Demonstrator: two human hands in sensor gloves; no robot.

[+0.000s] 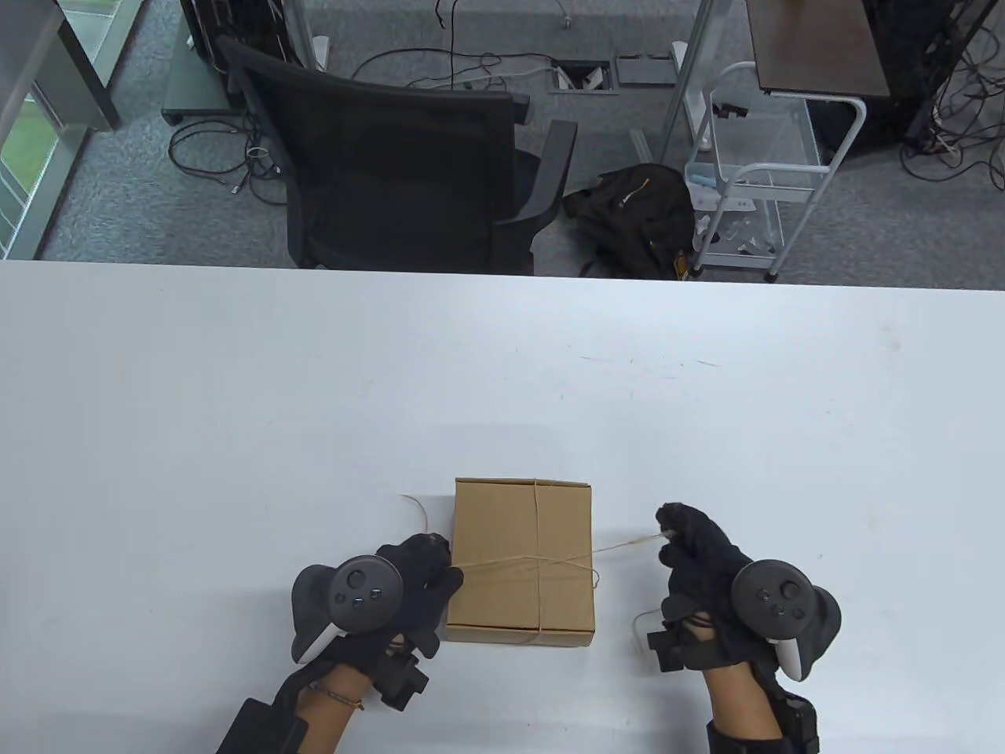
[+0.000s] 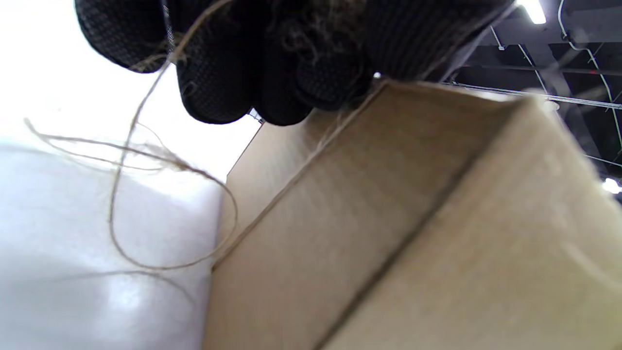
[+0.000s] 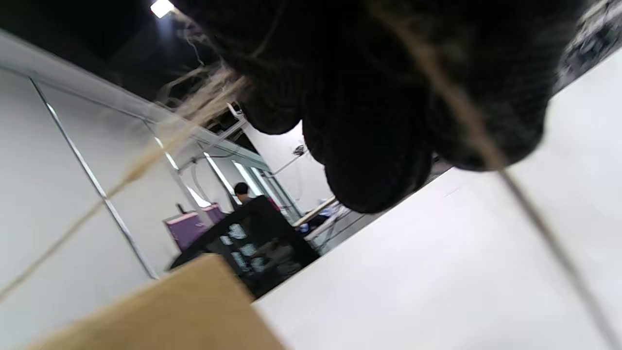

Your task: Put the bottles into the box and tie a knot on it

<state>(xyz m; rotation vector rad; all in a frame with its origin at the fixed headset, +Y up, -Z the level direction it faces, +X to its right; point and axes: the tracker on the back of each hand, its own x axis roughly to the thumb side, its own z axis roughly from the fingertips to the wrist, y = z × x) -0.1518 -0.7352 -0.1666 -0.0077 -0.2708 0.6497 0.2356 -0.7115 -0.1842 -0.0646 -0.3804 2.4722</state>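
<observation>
A closed brown cardboard box (image 1: 522,561) lay on the white counter (image 1: 235,393), near its front edge, with thin beige twine (image 1: 550,559) crossed over its lid. The left hand (image 1: 408,585) rested against the box's left side, its grip pinching one twine end. The right hand (image 1: 703,561), apart from the box on its right, pinched the other end, stretched tight.

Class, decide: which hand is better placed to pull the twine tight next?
Right hand: it pinches the taut twine beside the box. The left hand rests against the box's edge, likely steadying it.
</observation>
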